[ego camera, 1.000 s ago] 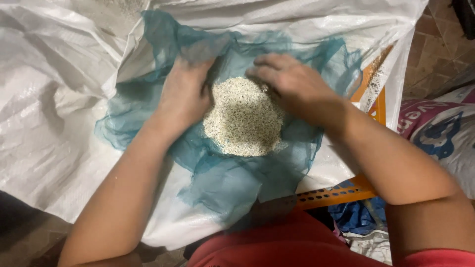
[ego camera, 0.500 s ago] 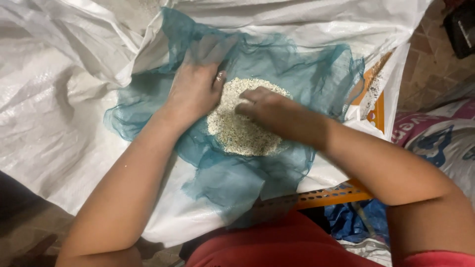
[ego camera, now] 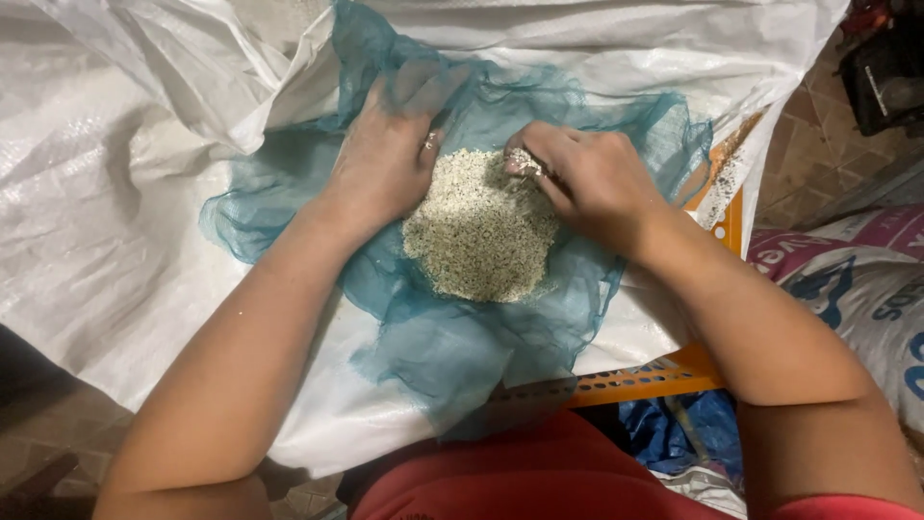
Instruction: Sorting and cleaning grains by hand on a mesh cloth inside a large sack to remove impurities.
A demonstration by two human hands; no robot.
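Observation:
A heap of pale, grainy material [ego camera: 481, 231] lies on a thin teal mesh cloth [ego camera: 452, 347] spread over a white woven sack [ego camera: 115, 221]. My left hand [ego camera: 385, 159] rests palm down on the cloth at the heap's left edge, fingers spread against the grains. My right hand [ego camera: 587, 178] is at the heap's upper right, its fingers curled and pinching a small clump of the grains at the fingertips. The two hands flank the heap closely.
An orange perforated plastic crate edge [ego camera: 664, 376] shows under the sack at the right. A printed pink and blue sack [ego camera: 857, 279] lies further right on a tiled floor [ego camera: 818, 144]. Blue cloth [ego camera: 674, 433] and my red garment [ego camera: 539, 481] are at the bottom.
My right hand moved from lying across the heap to its upper right edge, fingers now curled on some grains. My left hand shifted slightly up along the heap's left side.

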